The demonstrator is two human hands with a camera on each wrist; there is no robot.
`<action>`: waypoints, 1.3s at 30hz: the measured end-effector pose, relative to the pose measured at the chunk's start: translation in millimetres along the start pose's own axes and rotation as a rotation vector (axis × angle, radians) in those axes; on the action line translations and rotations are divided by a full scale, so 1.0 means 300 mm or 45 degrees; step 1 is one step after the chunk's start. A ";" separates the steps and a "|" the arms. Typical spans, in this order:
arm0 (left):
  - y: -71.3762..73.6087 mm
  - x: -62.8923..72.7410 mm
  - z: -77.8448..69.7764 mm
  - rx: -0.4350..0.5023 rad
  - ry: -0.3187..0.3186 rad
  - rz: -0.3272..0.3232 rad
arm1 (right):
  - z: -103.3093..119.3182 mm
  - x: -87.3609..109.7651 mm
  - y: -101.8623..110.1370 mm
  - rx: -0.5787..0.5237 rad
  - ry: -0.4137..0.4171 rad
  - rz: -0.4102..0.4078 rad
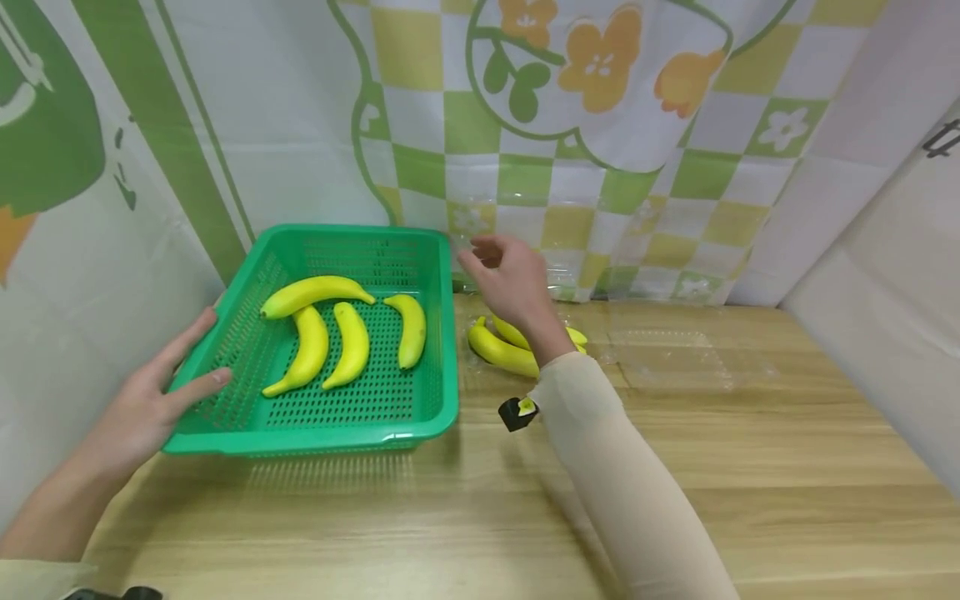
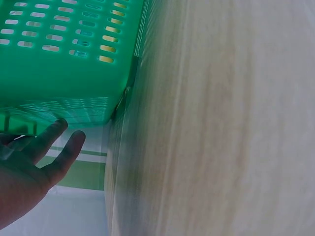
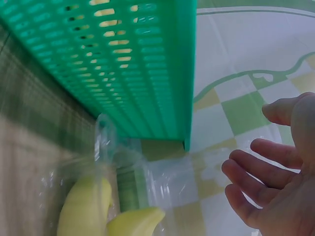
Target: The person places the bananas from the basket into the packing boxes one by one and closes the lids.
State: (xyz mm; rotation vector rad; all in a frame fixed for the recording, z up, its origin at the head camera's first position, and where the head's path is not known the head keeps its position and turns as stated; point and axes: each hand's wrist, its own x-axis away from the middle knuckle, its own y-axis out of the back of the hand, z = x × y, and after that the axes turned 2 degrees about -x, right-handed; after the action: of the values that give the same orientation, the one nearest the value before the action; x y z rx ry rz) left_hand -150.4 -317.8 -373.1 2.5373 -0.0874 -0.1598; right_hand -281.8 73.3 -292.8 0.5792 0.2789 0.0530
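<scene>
A green plastic basket [image 1: 420,429] stands at the left, with several yellow bananas [image 1: 309,354] lying in it. My left hand [image 1: 153,400] grips its left rim, thumb over the edge and other fingers along the outer wall; in the left wrist view those fingers [image 2: 59,162] show against the basket side. My right hand [image 1: 510,275] is raised just right of the basket, empty, its fingers relaxed and spread in the right wrist view. Below it, more bananas [image 1: 502,350] lie in a clear plastic box [image 3: 103,137], partly hidden by my right wrist.
Clear plastic packaging [image 1: 675,358] lies on the wooden table [image 1: 750,483] at the right. A patterned cloth [image 1: 420,125] in green, yellow and white hangs behind. White walls [image 1: 885,275] close off both sides.
</scene>
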 end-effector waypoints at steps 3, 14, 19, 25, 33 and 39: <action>0.000 0.000 0.001 0.003 -0.008 -0.003 | 0.024 -0.011 -0.007 0.001 0.002 0.020; 0.008 -0.004 0.018 -0.019 0.017 0.004 | 0.117 -0.038 -0.026 0.001 0.028 0.065; 0.008 -0.005 0.022 -0.019 0.009 0.003 | 0.149 -0.050 -0.040 -0.040 0.021 0.075; 0.005 -0.004 0.014 -0.025 0.013 -0.004 | 0.182 -0.062 -0.059 -0.058 0.024 0.079; 0.002 -0.002 0.006 -0.010 -0.010 -0.005 | 0.215 -0.082 -0.090 -0.035 0.031 0.104; -0.001 -0.003 0.003 0.002 -0.013 -0.009 | 0.221 -0.091 -0.121 -0.068 0.044 0.111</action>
State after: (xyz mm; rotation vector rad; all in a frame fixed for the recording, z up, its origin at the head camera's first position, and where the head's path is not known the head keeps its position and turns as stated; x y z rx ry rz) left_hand -151.3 -318.0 -374.0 2.5388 -0.0827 -0.1758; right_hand -290.7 4.2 -252.8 0.5377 0.2853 0.1542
